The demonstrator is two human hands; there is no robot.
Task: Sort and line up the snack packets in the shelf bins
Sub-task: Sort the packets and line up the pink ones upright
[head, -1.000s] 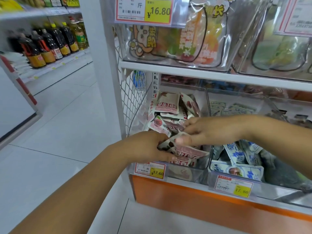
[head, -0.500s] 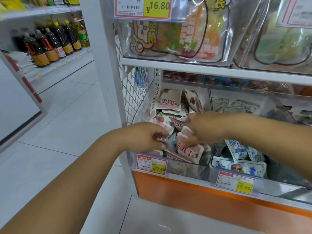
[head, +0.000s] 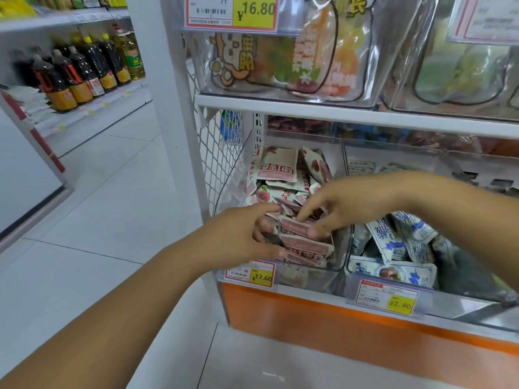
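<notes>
packets (head: 304, 242) lie with long axis seemingly left-right, gripped by left hand (head: 244, 234) and right hand (head: 348, 206).

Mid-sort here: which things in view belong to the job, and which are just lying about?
Job: red-and-white packets, gripped by left hand and pinched by right hand; their clear bin; blue-and-white packets to their right.
Lying about: oil bottles; price tags; large bags on the upper shelf.

White shelf (head: 314, 293), clear bin (head: 238, 169) of red packets (head: 280, 167), neighbouring bin (head: 466, 287) of blue packets (head: 404, 240)
</notes>
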